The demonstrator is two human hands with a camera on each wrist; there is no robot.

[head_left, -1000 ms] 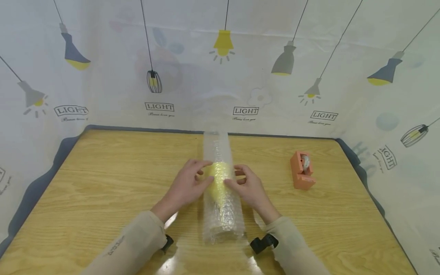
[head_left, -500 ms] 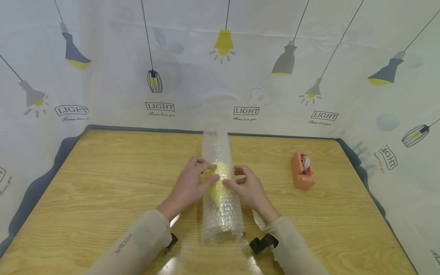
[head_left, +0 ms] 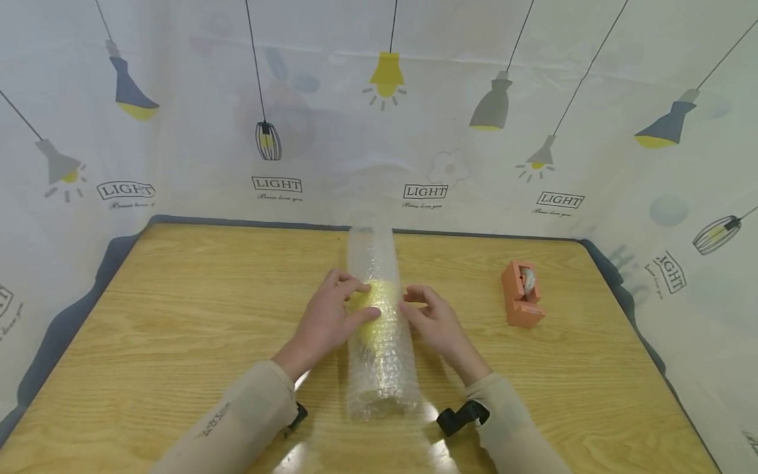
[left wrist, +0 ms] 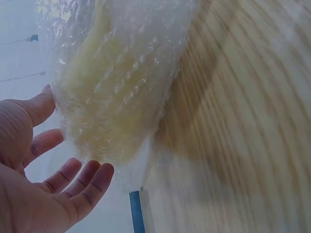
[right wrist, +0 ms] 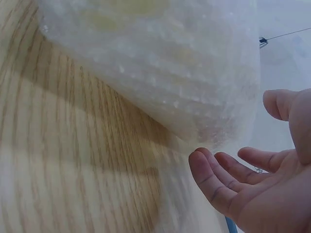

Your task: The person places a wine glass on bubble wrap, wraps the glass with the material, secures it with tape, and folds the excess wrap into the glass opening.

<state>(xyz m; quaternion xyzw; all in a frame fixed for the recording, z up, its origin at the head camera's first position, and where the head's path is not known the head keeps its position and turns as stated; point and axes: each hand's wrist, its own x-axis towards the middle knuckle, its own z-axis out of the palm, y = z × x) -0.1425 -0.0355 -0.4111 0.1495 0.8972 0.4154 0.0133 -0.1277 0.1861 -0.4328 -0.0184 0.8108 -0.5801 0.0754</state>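
A roll of clear bubble wrap (head_left: 383, 382) lies lengthwise on the table, wrapped around something yellow (head_left: 379, 296). My left hand (head_left: 328, 313) rests on the roll's left side with its thumb and fingertips. In the left wrist view its loosely bent fingers (left wrist: 99, 179) are spread along the wrap (left wrist: 116, 87). My right hand (head_left: 435, 322) is at the roll's right edge, thumb tip right at the wrap. The right wrist view shows relaxed, apart fingers (right wrist: 209, 179) beside the wrap (right wrist: 160, 68), gripping nothing. The yellow thing's shape is blurred by the layers.
An orange tape dispenser (head_left: 521, 296) with a tape roll stands on the wooden table (head_left: 207, 296), right of the bubble wrap. Behind the table hangs a white curtain (head_left: 331, 158) printed with lamps. The far end of the roll reaches the table's back edge.
My left hand has moved slightly right onto the roll and stayed there. My right hand's thumb has come off the top of the wrap as the hand shifted right.
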